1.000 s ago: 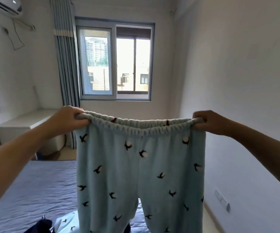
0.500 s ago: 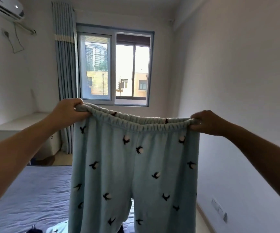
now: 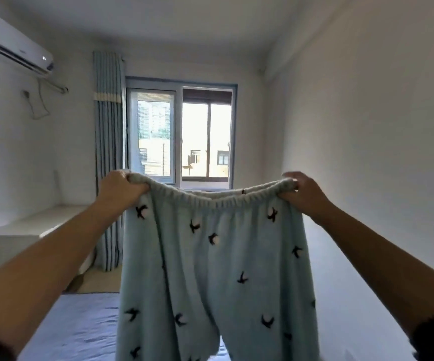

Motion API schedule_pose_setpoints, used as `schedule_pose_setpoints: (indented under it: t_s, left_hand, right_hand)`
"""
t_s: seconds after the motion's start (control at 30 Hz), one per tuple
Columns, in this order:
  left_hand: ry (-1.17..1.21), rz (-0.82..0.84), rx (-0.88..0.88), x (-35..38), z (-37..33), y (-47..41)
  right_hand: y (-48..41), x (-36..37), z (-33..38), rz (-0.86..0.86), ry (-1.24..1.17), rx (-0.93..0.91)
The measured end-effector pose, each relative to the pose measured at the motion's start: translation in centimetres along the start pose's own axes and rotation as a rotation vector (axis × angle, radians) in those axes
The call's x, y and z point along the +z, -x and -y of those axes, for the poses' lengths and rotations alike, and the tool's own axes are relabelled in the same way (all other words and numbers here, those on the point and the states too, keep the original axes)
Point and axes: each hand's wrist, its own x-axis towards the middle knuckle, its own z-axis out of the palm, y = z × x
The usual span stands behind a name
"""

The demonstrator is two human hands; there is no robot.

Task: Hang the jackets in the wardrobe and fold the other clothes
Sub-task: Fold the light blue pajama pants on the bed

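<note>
Hanging in the air in front of the window [image 3: 179,136], the trousers [image 3: 210,261] are held up by the waistband [image 3: 210,201], one corner gripped in the curled fingers of the left hand [image 3: 118,190] and the other pinched in the right hand [image 3: 305,194]. The waistband sags between the two hands, and the legs are seen dropping past the lower edge of the view, above the bed [image 3: 75,324]. The step in hand is judged to be the spreading of the garment before it is folded. Several faults can be foreseen. Because the elastic is slack in the middle, the front and back layers may be brought together askew, so that the legs are not matched when one is laid over the other. The cloth looks thick and soft, so a crease may be rounded and may spring open. If the trousers are lowered too quickly, the hems, which are out of view, may be bunched underneath on the bed.
</note>
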Motion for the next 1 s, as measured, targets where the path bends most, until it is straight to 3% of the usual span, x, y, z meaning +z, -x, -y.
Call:
schedule_pose_setpoints:
  t_s: [0.1, 0.2, 0.3, 0.37, 0.5, 0.6, 0.8, 1.0]
  left_hand:
    - [-0.020, 0.140, 0.115, -0.6, 1.0, 0.7]
    - [-0.079, 0.390, 0.295, -3.1, 2.2, 1.0]
    - [-0.388, 0.665, 0.445, -3.8, 2.1, 1.3]
    - [-0.578, 0.747, 0.545, -3.3, 1.9, 1.9]
    - [-0.509, 0.503, 0.751, -3.0, 2.2, 3.0]
    - [-0.465, 0.323, 0.907, -1.1, 0.1, 4.4]
    - [-0.405, 0.234, 1.092, 3.1, -3.0, 7.2]
    - [-0.293, 0.179, 1.074, 2.9, -3.4, 8.6]
  right_hand:
    - [0.8, -1.0, -0.8, 0.170, -0.029, -0.026]
    - [1.7, -3.1, -2.0, 0.264, -0.187, -0.047]
    - [2.5, -3.7, -2.0, 0.338, -0.120, -0.089]
    - [3.2, -3.6, -1.5, 0.434, -0.079, -0.118]
    - [4.9, -4.4, -0.9, 0.623, -0.262, -0.122]
    - [5.2, -1.7, 0.4, 0.544, -0.191, -0.199]
    - [6.5, 4.3, 3.3, 0.480, -0.010, -0.428]
    - [7.8, 6.5, 3.4, 0.424, -0.094, -0.470]
